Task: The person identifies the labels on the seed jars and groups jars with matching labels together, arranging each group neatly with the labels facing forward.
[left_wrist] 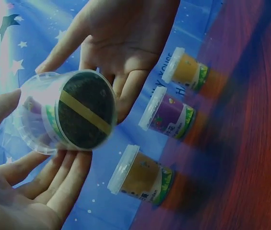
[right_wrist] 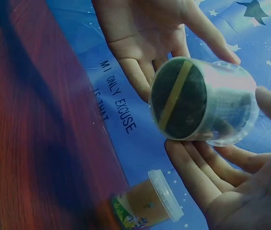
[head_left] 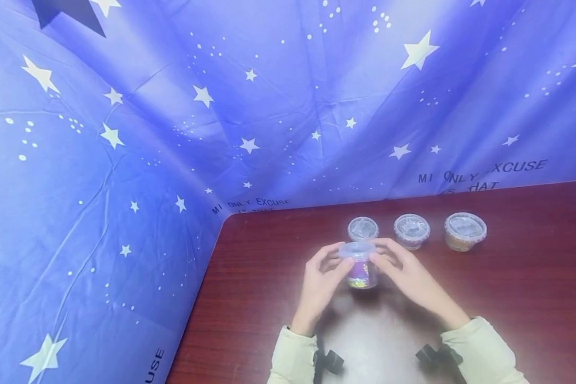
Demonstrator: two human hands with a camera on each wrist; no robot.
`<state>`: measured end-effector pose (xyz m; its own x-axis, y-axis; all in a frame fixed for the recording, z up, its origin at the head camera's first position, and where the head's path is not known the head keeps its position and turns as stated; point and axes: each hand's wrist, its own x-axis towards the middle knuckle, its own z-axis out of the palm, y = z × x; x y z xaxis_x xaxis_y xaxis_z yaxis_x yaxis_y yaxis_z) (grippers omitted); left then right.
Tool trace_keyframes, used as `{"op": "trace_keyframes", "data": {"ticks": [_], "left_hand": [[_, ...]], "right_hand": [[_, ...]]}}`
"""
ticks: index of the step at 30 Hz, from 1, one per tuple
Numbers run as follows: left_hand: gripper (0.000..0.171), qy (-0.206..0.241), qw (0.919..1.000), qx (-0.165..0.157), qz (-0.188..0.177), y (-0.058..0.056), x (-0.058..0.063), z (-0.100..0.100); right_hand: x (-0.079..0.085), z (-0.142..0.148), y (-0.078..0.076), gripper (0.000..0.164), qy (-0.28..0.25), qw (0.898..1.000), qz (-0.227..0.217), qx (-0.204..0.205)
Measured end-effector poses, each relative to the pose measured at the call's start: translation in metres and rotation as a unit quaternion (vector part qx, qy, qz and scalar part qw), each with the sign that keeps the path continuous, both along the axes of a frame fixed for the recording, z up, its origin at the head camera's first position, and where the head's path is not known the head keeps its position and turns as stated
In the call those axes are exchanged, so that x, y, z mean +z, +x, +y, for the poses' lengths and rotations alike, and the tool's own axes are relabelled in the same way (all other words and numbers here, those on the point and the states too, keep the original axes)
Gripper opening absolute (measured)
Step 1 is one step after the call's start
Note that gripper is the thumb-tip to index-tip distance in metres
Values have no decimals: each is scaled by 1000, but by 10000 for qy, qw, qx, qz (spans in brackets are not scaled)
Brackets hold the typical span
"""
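A lidded clear plastic cup (head_left: 361, 269) with a purple label is held up between both hands in the head view. My left hand (head_left: 319, 280) grips it on one side, thumb at the front and fingers behind. On the opposite side my right hand (head_left: 410, 274) pinches it near the rim. The wrist views look at its bottom, where dark soil-like contents (left_wrist: 82, 127) show with a yellow strip (right_wrist: 176, 96) across the base. The clear lid (head_left: 357, 249) faces up in the head view.
Behind the held cup, three more lidded cups stand in a row on the dark red wooden table (head_left: 249, 277): a left cup (head_left: 363, 228), a middle cup (head_left: 412, 231) and a right cup (head_left: 465, 232). A blue star-printed cloth (head_left: 269, 106) hangs along the table's back and left edges.
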<state>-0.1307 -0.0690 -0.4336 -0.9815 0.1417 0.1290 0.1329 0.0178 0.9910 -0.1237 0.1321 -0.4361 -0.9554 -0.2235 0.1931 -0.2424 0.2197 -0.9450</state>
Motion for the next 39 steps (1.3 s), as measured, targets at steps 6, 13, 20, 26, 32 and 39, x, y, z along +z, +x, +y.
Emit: {"op": "trace_keyframes", "data": {"ticks": [6, 13, 20, 26, 32, 39], "left_hand": [[37, 69, 9999, -133, 22, 1, 0, 3], [38, 235, 9994, -208, -173, 1, -1, 4], [35, 262, 9994, 54, -204, 2, -2, 8], [44, -374, 9983, 404, 197, 4, -1, 13], [44, -435, 9975, 443, 334, 5, -1, 14], [43, -354, 9987, 275, 238, 4, 4, 9]], "right_hand": [[3, 0, 2, 39, -66, 9996, -165, 217], [2, -1, 4, 40, -12, 9996, -289, -44], [3, -5, 5, 41, -7, 9980, -439, -461], [3, -8, 5, 41, 136, 9969, -247, -731], [5, -8, 6, 42, 234, 9970, -188, -717], [7, -2, 4, 38, 186, 9993, 6, -314]]}}
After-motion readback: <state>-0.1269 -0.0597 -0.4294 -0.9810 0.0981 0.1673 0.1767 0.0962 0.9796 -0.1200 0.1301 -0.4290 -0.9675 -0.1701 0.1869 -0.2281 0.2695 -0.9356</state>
